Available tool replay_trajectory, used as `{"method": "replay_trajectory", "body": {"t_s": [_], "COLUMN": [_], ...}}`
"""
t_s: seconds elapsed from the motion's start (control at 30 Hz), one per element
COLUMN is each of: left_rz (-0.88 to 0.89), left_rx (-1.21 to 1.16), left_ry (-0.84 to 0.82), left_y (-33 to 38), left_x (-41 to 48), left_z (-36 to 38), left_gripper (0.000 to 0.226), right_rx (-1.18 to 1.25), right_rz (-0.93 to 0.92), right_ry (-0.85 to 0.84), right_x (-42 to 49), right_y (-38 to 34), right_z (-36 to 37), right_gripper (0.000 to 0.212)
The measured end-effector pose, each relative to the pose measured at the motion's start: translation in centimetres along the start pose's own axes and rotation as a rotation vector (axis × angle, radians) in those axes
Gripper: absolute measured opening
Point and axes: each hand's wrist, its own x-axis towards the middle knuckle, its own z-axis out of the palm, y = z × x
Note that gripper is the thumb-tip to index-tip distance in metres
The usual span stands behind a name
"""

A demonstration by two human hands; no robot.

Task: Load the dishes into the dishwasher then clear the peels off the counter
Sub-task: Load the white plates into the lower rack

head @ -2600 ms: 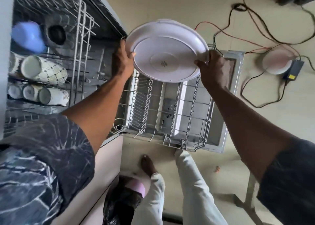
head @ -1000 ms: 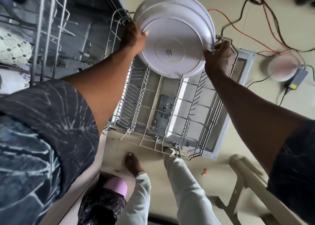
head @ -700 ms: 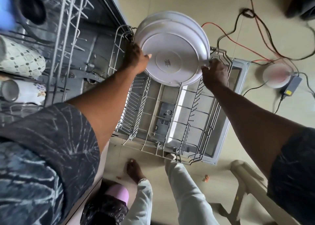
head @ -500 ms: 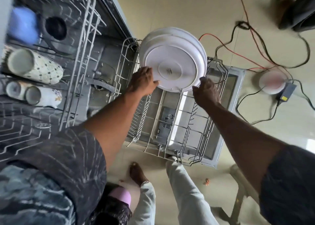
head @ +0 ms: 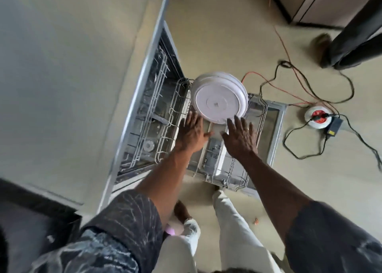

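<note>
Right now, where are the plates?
In the head view, the plates stand on edge at the far end of the pulled-out rack, centre frame, just beyond the open left hand and right hand.

Cannot count the plates (head: 220, 101): only rims behind the front one. Cannot read the mark on its base. Cannot see the middle of the lower rack (head: 262, 111) under left hand (head: 191, 134) and right hand (head: 239, 138). Cannot identify the blurred, edge-cut dark shape (head: 355, 34) far right.

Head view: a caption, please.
White plates stand on edge in the lower rack; left hand and right hand open beside them.
</note>
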Motion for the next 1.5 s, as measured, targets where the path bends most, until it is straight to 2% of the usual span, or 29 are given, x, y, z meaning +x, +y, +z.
{"method": "replay_trajectory", "body": {"t_s": [0.1, 0.23, 0.37, 0.57, 0.7, 0.77, 0.9, 1.03, 1.13, 1.3, 1.4, 1.5], "left_rz": [-0.023, -0.010, -0.017, 0.171, 0.076, -0.028, -0.282, -0.501, -0.702, -0.992, -1.179, -1.367], "left_rx": [-0.004, -0.059, -0.133, -0.173, -0.300, -0.313, -0.364, -0.439, -0.474, -0.584, -0.600, -0.630], "left_ry": [0.072, 0.154, 0.292, 0.496, 0.631, 0.721, 0.782, 0.825, 0.875, 0.921, 0.939, 0.975], "left_y": [-1.1, -3.0, -6.0, -10.3, -13.7, -16.4, -22.6, -27.2, -29.8, -32.3, -32.5, -31.5], "left_x": [-4.8, -10.6, -15.9, -25.0, -29.5, -32.0, -38.1, -45.3, -50.9, -59.6, -64.9, -69.7], "left_z": [-2.1, -4.2, -4.7, -4.3, -3.9, -3.0, 0.1, 4.4, 8.0, 12.4, 15.9, 19.5], "left_gripper": [0.106, 0.094, 0.104, 0.083, 0.074, 0.069, 0.073, 0.082, 0.077, 0.087, 0.076, 0.070], "right_rx": [0.010, -0.012, -0.015, -0.021, -0.053, -0.088, -0.152, -0.163, -0.181, -0.276, -0.300, -0.338], "right_rz": [-0.024, -0.058, -0.111, -0.245, -0.337, -0.392, -0.477, -0.682, -0.799, -1.083, -1.231, -1.414], "right_ry": [0.024, 0.052, 0.090, 0.146, 0.243, 0.275, 0.232, 0.220, 0.165, 0.045, -0.024, 0.003], "right_x": [-2.7, -6.8, -10.4, -14.6, -16.7, -17.7, -20.5, -22.9, -26.2, -31.7, -35.9, -40.4], "right_y": [-3.2, -7.8, -12.9, -21.1, -26.2, -28.6, -34.3, -40.5, -46.2, -52.9, -56.5, -58.9], "right_z": [-2.1, -4.6, -5.4, -5.9, -6.3, -5.5, -2.7, 1.9, 4.9, 10.1, 12.9, 15.8], "right_gripper": [0.061, 0.061, 0.061, 0.059, 0.057, 0.060, 0.059, 0.070, 0.060, 0.063, 0.059, 0.052]}}
